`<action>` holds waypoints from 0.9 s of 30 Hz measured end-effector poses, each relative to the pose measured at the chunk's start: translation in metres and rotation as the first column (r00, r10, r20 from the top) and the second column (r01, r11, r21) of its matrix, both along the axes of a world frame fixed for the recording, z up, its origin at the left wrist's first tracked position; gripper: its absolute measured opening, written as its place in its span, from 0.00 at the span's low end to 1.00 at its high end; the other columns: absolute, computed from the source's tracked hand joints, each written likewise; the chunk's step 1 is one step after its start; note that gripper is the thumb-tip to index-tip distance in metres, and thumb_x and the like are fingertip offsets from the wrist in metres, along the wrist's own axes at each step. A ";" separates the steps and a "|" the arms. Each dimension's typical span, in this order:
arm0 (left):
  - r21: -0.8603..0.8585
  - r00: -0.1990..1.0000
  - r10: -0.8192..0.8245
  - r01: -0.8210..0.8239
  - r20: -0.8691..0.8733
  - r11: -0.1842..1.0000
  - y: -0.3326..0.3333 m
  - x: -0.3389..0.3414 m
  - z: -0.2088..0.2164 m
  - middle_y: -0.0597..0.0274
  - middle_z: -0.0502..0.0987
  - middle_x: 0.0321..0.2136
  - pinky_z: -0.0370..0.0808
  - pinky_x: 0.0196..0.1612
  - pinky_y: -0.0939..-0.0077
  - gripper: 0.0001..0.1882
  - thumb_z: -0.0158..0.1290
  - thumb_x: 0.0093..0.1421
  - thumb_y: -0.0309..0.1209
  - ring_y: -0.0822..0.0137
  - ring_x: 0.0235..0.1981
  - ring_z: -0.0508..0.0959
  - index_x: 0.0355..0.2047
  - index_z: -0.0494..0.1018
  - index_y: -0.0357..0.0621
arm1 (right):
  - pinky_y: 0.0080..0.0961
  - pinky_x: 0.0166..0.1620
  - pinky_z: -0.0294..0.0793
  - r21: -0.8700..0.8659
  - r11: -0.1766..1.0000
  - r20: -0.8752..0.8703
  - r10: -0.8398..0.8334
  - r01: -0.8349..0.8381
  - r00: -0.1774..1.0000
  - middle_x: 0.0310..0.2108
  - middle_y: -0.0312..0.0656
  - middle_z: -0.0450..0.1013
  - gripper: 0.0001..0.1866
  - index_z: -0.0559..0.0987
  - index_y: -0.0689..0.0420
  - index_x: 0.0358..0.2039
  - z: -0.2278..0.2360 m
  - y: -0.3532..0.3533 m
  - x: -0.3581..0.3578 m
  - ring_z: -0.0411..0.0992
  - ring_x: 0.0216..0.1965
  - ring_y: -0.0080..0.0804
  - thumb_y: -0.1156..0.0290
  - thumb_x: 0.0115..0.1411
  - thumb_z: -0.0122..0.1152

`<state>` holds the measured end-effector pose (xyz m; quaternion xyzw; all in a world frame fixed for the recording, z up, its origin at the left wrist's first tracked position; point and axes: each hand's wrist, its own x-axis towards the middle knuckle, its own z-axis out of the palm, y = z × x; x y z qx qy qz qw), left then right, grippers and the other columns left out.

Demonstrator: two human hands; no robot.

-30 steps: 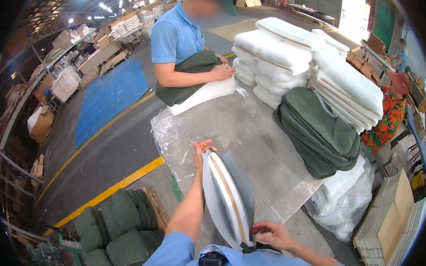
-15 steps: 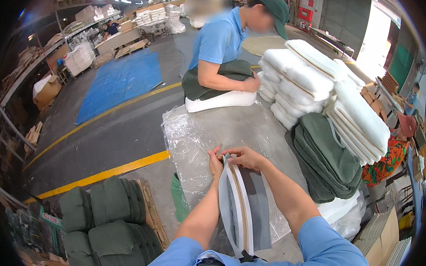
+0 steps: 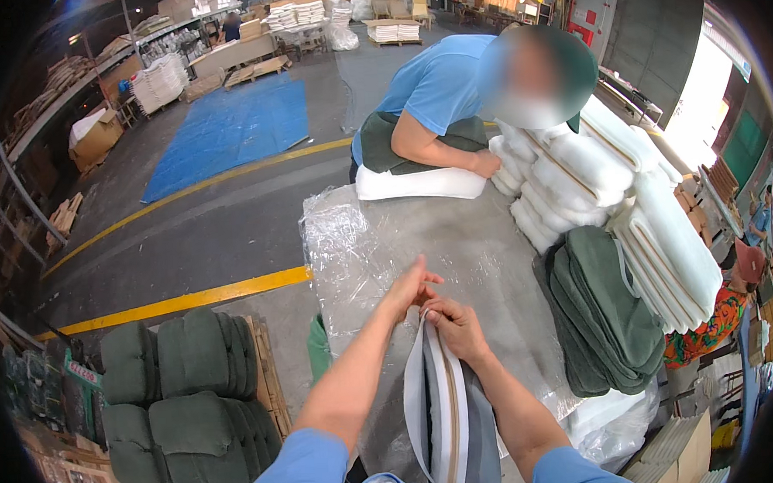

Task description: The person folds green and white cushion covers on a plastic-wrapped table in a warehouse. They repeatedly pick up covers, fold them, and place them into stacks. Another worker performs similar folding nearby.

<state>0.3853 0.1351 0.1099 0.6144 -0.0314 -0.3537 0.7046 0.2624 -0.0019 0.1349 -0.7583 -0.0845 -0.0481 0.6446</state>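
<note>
Pinching grey-and-white fabric [image 3: 450,404] in the right hand [image 3: 457,327]. Now spreading the left hand [image 3: 409,293], apparently leaving one-handed support.

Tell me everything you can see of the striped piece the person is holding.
The long, narrow striped piece reaches up from the lower picture edge. Its soft-looking white middle has a tan stripe, with grey, fabric-like flaps either side; the pale left one bows away, leaving a gap. The right hand pinches its far end over the table; whether the left hand touches it is unclear.
</note>
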 end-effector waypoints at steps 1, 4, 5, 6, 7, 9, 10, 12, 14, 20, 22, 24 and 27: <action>0.120 0.993 -0.118 0.113 0.030 0.986 0.003 0.011 0.015 0.58 0.79 0.24 0.74 0.38 0.68 0.40 0.33 0.75 0.65 0.64 0.27 0.78 0.51 0.77 0.39 | 0.26 0.56 0.74 -0.015 1.000 0.016 -0.009 0.009 1.000 0.41 0.38 0.83 0.05 0.84 0.64 0.40 -0.001 0.007 -0.002 0.77 0.47 0.27 0.76 0.69 0.62; 0.331 0.923 -0.338 0.265 0.184 0.905 -0.024 0.010 0.042 0.58 0.77 0.21 0.73 0.37 0.66 0.40 0.34 0.74 0.63 0.64 0.25 0.77 0.53 0.79 0.38 | 0.28 0.49 0.76 -0.064 0.996 0.029 -0.064 0.066 0.998 0.39 0.41 0.83 0.06 0.84 0.62 0.41 -0.002 0.012 -0.005 0.78 0.42 0.29 0.75 0.67 0.65; 0.392 0.865 -0.437 0.323 0.248 0.862 -0.036 0.005 0.046 0.58 0.77 0.21 0.74 0.38 0.66 0.40 0.34 0.74 0.63 0.64 0.26 0.77 0.54 0.79 0.39 | 0.29 0.48 0.77 -0.096 0.991 0.011 -0.092 0.092 0.996 0.38 0.42 0.83 0.06 0.85 0.62 0.42 -0.006 0.007 -0.009 0.79 0.40 0.30 0.75 0.66 0.66; 0.394 0.845 -0.449 0.322 0.289 0.861 -0.044 -0.002 0.048 0.54 0.79 0.26 0.74 0.41 0.64 0.40 0.33 0.75 0.63 0.61 0.31 0.78 0.54 0.79 0.39 | 0.29 0.45 0.76 -0.064 0.989 0.022 -0.135 0.137 0.991 0.36 0.42 0.83 0.06 0.85 0.62 0.42 -0.011 0.004 -0.011 0.79 0.38 0.31 0.75 0.66 0.67; 0.396 0.817 -0.477 0.341 0.325 0.853 -0.057 -0.014 0.052 0.51 0.81 0.32 0.75 0.45 0.63 0.40 0.33 0.75 0.63 0.58 0.36 0.80 0.55 0.79 0.39 | 0.29 0.45 0.76 -0.069 0.984 0.003 -0.165 0.165 0.986 0.36 0.42 0.82 0.06 0.85 0.62 0.41 -0.012 -0.007 -0.018 0.79 0.38 0.31 0.75 0.65 0.67; 0.417 0.787 -0.476 0.309 0.393 0.855 -0.050 -0.028 0.042 0.49 0.82 0.39 0.75 0.51 0.62 0.39 0.33 0.75 0.61 0.56 0.44 0.81 0.55 0.79 0.39 | 0.29 0.45 0.76 -0.055 0.988 -0.041 -0.145 0.142 0.989 0.36 0.43 0.82 0.05 0.85 0.62 0.41 -0.011 -0.005 -0.030 0.79 0.38 0.31 0.76 0.65 0.67; 0.418 0.756 -0.472 0.286 0.454 0.862 -0.053 -0.029 0.042 0.49 0.82 0.41 0.74 0.53 0.64 0.38 0.34 0.75 0.61 0.57 0.46 0.81 0.55 0.79 0.40 | 0.28 0.45 0.76 -0.062 0.988 0.071 -0.136 0.141 0.988 0.35 0.43 0.82 0.05 0.84 0.62 0.40 -0.010 -0.007 -0.030 0.79 0.38 0.33 0.77 0.65 0.67; 0.306 0.772 -0.430 0.315 0.468 0.898 -0.057 -0.031 0.040 0.50 0.82 0.42 0.73 0.55 0.66 0.36 0.35 0.76 0.59 0.60 0.50 0.80 0.56 0.78 0.41 | 0.28 0.45 0.76 -0.084 0.986 0.080 -0.140 0.147 0.987 0.36 0.43 0.82 0.04 0.84 0.62 0.39 -0.009 -0.014 -0.035 0.79 0.39 0.34 0.78 0.65 0.66; 0.072 0.852 -0.374 0.375 0.367 0.924 -0.055 -0.027 0.034 0.51 0.82 0.43 0.72 0.57 0.67 0.33 0.36 0.77 0.57 0.63 0.52 0.79 0.58 0.77 0.43 | 0.28 0.45 0.77 -0.061 0.982 0.128 -0.167 0.176 0.977 0.37 0.43 0.82 0.03 0.83 0.62 0.38 0.002 -0.023 -0.039 0.80 0.40 0.35 0.78 0.64 0.66; -0.399 0.955 0.200 -0.274 -0.217 0.875 0.010 -0.104 -0.110 0.59 0.82 0.42 0.77 0.50 0.67 0.28 0.40 0.78 0.52 0.68 0.45 0.82 0.60 0.73 0.43 | 0.28 0.44 0.79 0.016 0.991 0.397 -0.125 0.130 0.909 0.37 0.44 0.82 0.05 0.83 0.60 0.35 0.063 -0.017 -0.046 0.81 0.39 0.35 0.72 0.67 0.66; -0.268 0.868 0.044 -0.200 -0.494 0.943 -0.028 -0.165 -0.104 0.58 0.84 0.44 0.78 0.50 0.67 0.30 0.41 0.77 0.54 0.66 0.43 0.82 0.59 0.75 0.40 | 0.29 0.44 0.79 -0.014 0.975 0.393 -0.199 0.222 0.898 0.36 0.45 0.82 0.07 0.83 0.60 0.35 0.064 -0.038 -0.066 0.81 0.39 0.36 0.69 0.68 0.66; -0.193 0.775 -0.029 -0.121 -0.631 0.974 -0.036 -0.213 -0.086 0.58 0.84 0.44 0.78 0.48 0.68 0.31 0.42 0.77 0.54 0.66 0.41 0.82 0.58 0.76 0.39 | 0.29 0.44 0.79 0.008 0.969 0.407 -0.227 0.245 0.885 0.36 0.46 0.82 0.11 0.83 0.61 0.34 0.069 -0.044 -0.079 0.81 0.38 0.36 0.65 0.68 0.66; -0.208 0.713 -0.066 -0.114 -0.698 0.972 -0.029 -0.242 -0.090 0.58 0.84 0.44 0.78 0.48 0.68 0.31 0.43 0.76 0.54 0.66 0.41 0.82 0.58 0.76 0.39 | 0.27 0.42 0.80 0.029 0.978 0.428 -0.201 0.209 0.881 0.38 0.46 0.82 0.06 0.84 0.61 0.35 0.078 -0.041 -0.086 0.81 0.38 0.35 0.72 0.67 0.67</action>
